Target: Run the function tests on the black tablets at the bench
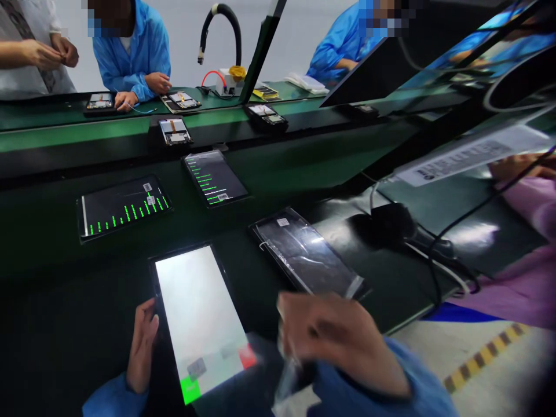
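On the dark tabletop (52,278) right in front of us lies the lit tablet (200,321), its long axis running away from us and tilted a bit left. Our left hand (142,347) is the nearer one, fingers resting flat along its left edge, not clamped round it. Our right hand (334,341) hovers just right of the tablet's near corner, blurred, fingers curled on what looks like clear film (284,376). We can't tell how tight that grip is.

Your left hand (142,347) and right hand (334,336) are bare; beside the lit tablet (200,318), both wrists show blue sleeves, apparently smooth fabric.
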Demonstrator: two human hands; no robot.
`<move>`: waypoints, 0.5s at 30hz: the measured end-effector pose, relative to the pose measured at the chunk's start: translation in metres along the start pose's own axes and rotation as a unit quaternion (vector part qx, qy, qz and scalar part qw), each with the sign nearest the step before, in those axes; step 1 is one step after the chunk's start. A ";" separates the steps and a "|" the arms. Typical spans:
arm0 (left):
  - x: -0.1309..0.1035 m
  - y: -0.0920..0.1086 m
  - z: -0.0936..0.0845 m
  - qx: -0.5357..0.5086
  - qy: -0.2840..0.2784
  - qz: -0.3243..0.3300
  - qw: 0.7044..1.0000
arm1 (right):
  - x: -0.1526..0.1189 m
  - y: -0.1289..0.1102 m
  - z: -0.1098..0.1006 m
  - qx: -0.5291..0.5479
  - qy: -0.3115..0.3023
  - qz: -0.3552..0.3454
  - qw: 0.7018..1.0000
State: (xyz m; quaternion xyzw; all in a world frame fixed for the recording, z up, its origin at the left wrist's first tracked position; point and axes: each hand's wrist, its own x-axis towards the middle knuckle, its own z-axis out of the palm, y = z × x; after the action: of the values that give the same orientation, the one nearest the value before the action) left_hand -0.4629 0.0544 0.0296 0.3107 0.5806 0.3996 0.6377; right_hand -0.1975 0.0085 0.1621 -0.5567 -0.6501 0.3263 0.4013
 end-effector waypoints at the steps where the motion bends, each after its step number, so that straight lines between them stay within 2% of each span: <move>1: 0.001 -0.002 -0.001 -0.005 -0.003 -0.008 1.000 | 0.022 0.002 0.002 0.053 -0.013 0.005 0.999; 3: 0.002 -0.003 -0.002 -0.017 -0.010 -0.018 1.000 | 0.063 0.017 0.012 -0.037 0.062 -0.023 0.997; 4: 0.002 -0.004 -0.002 -0.017 -0.011 -0.016 1.000 | 0.080 0.028 0.020 -0.115 0.100 -0.003 0.988; 6: 0.003 -0.004 -0.003 -0.013 -0.012 -0.015 1.000 | 0.106 0.054 0.039 -0.164 0.102 0.020 0.981; 8: 0.005 -0.004 -0.004 -0.010 -0.017 -0.021 1.000 | 0.117 0.077 0.057 -0.191 0.089 0.032 0.977; 11: 0.007 -0.004 -0.005 -0.014 -0.023 -0.027 0.999 | 0.107 0.086 0.070 -0.221 0.102 0.021 0.970; 13: 0.004 -0.001 -0.003 -0.018 -0.024 -0.015 0.999 | 0.086 0.075 0.067 -0.231 0.119 -0.001 0.966; 15: -0.001 0.002 0.001 -0.020 -0.023 0.002 1.000 | 0.058 0.056 0.061 -0.235 0.110 -0.045 0.965</move>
State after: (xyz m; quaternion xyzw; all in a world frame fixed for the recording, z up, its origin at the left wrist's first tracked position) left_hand -0.4619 0.0543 0.0321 0.3079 0.5571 0.4053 0.6562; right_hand -0.2288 0.0761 0.0939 -0.6377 -0.6852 0.0824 0.3421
